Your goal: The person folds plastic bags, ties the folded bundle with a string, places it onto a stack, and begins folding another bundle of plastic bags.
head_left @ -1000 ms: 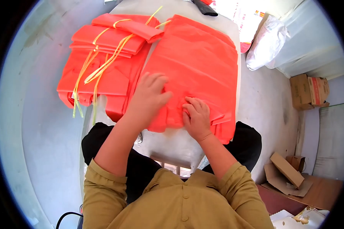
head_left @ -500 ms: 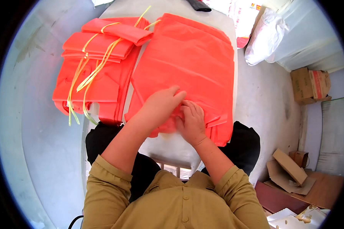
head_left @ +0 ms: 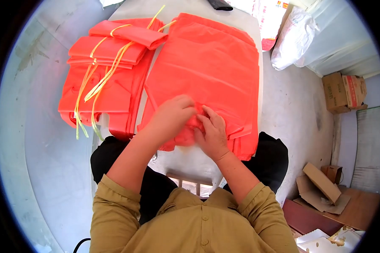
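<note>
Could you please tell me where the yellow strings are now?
In the head view, the yellow strings lie across the folded red stack, mostly left of the left hand.

Ctr.: 1 L hand [head_left: 173, 119], 1 R hand [head_left: 214, 135]. 1 tied red pile [head_left: 99, 86], 10 o'clock; 1 flat red pile [head_left: 211, 63], 12; 1 white bag [head_left: 295, 38], 2; approx. 4 cartons [head_left: 335, 92], 3–4 o'clock (overlapping, hard to tell).

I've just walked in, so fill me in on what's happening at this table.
The person's left hand and right hand are close together on the near part of a red plastic stack; their exact grip is unclear. To its left lies another red pile, with yellow ties across it.
</note>
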Demonstrator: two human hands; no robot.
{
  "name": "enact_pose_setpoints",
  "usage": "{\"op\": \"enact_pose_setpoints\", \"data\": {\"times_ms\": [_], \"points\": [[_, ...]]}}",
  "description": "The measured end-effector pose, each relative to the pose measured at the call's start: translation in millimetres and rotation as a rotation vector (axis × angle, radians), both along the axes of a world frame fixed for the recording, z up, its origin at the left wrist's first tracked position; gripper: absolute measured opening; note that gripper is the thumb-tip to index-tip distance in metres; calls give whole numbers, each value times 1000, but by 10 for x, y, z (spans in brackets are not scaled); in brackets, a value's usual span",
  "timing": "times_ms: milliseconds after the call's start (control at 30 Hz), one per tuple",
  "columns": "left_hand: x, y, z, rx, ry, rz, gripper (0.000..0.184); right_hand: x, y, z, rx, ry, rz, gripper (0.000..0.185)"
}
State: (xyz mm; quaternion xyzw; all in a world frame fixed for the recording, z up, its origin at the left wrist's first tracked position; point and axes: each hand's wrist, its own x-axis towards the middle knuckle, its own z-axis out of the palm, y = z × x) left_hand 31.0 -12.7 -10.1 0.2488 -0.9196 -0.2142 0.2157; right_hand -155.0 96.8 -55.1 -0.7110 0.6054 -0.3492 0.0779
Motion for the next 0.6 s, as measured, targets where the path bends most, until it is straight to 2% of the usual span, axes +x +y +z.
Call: {"op": "enact_pose_setpoints", "data": {"times_ms": [133,333,433,533,600], "points": [[198,120,-2,-29,-95,-53,31,-6,0,-19,-16,7,9,44],[287,179,-86,-29,17,-54,35,-38,-11,-20,27,-16,68,51],[287,195,-65,-36,42,-51,38,23,107,175,33,62,41,55],[273,194,-94,-24,51,-41,41,-11,245,238,43,237,154,54],[270,187,-80,-56,54,-53,38,-1,280,212,12,238,182,49]]}}
